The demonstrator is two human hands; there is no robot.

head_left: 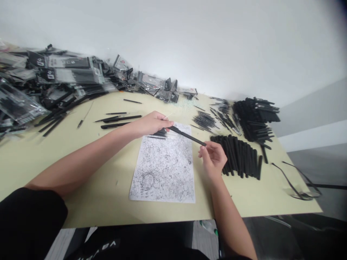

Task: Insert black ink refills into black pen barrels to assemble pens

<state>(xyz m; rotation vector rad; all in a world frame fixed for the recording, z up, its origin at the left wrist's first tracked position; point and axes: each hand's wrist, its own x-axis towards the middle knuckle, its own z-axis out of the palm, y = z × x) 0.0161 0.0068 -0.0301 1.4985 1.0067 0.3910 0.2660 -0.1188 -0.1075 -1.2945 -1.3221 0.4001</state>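
Observation:
A black capped pen (187, 135) is held slantwise above a sheet of paper (162, 169) covered in dense scribbles. My left hand (155, 124) pinches its upper left end, where the clip is. At its lower right end my right hand (213, 158) grips the tip between thumb and fingers. Several thin black refills (158, 134) lie at the top edge of the paper, partly behind my left hand. Close to my right hand lies a row of black pens (241, 157) side by side. Under my left forearm are a few loose black pens (119, 119).
A heap of clear plastic packets (73, 70) fills the back left. Small dark refills (204, 121) lie scattered at centre right. More black pens (253, 112) are piled at the back right. Eyeglasses (300, 195) rest near the table's right edge. A wall stands behind.

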